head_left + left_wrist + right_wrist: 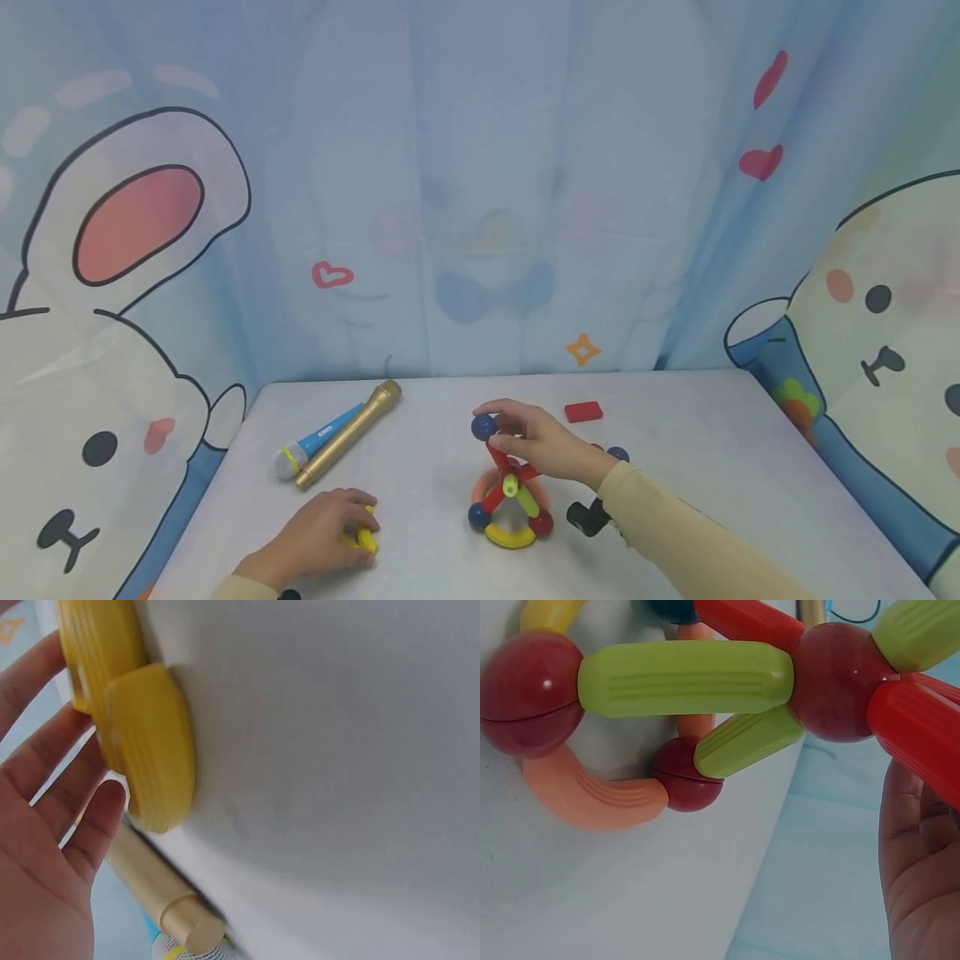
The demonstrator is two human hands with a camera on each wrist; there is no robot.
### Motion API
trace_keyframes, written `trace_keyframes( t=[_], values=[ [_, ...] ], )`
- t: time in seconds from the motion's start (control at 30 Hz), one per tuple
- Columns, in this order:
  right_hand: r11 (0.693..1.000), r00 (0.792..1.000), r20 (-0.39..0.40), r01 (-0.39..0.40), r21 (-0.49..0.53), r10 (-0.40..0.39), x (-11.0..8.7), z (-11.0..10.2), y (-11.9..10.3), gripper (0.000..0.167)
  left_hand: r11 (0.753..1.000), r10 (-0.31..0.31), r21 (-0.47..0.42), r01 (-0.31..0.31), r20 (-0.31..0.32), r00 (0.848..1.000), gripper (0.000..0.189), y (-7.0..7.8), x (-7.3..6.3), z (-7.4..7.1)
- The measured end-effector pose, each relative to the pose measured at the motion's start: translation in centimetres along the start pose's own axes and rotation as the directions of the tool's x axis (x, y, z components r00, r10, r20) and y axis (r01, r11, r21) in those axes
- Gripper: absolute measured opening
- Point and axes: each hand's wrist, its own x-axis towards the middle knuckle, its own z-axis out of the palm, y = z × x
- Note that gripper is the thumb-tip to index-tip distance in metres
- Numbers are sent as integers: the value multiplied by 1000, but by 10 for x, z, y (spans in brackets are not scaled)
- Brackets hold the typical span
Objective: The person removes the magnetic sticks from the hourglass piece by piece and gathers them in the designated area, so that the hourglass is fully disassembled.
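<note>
We see the left hand [318, 529] holding two yellow curved rods [154, 750], its fingers slightly apart and bent around them, with a gold microphone [352, 433] and a blue microphone [322, 437] lying beyond those fingers. The right hand [551, 442] pinches a dark blue ball [483, 427] between thumb and fingers — it meets a red rod of the ball-and-rod structure [511, 485], which stands on the white table [427, 450] below these fingertips. Beyond the right knuckles we find a red block [583, 412].
</note>
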Motion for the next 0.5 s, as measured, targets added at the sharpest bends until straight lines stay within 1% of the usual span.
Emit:
trace_keyframes(
  t=[0.07,0.13,0.2,0.23,0.3,0.37,0.43,0.5],
  values=[
    [1000,1000,-1,0,-5,0,0,0,0,43,1000,-6,0,6,3,1000,35,2,-1,-4],
    [1000,1000,2,2,-8,-2,1,-1,0,43,1000,-2,-1,2,-15,1000,37,6,0,-9],
    [1000,1000,4,0,-6,0,1,-1,0,43,1000,6,-14,-7,-36,999,38,14,4,-14],
    [1000,1000,6,1,-6,0,1,-1,0,42,1000,17,-20,-18,-50,999,38,20,8,-16],
    [1000,1000,8,5,-8,-5,1,-2,-1,42,997,36,-61,-40,-66,997,38,34,17,-20],
    [1000,1000,6,6,-13,-6,1,-3,-1,41,989,60,-135,-69,-67,996,37,51,30,-22],
    [1000,1000,7,12,-15,-12,1,-3,-2,40,973,100,-202,-114,-79,992,35,68,43,-20],
    [1000,1000,5,17,-12,-17,1,-3,-3,39,948,136,-278,-156,-91,987,34,83,55,-17]
  ],
)
